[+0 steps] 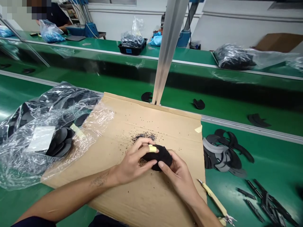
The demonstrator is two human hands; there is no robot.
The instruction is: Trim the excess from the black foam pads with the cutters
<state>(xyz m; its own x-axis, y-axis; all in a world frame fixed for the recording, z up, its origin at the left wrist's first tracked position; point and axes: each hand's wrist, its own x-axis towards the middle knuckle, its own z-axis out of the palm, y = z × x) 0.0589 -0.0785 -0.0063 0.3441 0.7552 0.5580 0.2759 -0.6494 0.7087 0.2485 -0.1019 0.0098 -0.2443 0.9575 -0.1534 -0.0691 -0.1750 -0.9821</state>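
A rounded black piece (pixel 163 157) is held between both hands above a cardboard sheet (pixel 127 110). My left hand (pixel 136 160) grips its left side, with yellow tape wrapped round one finger. On the piece's right side, my right hand (pixel 178 175) has its thumb on the near face and its fingers behind, partly hidden. Small black crumbs (pixel 144 136) lie scattered on the cardboard just beyond my hands.
A clear plastic bag (pixel 78 151) of black pieces lies at the left. Curved black and grey parts (pixel 220 151), yellow-handled nippers (pixel 215 200) and narrow black parts (pixel 267 201) lie at the right. A metal post (pixel 165 53) rises behind the cardboard. A person (pixel 56 15) is across the bench.
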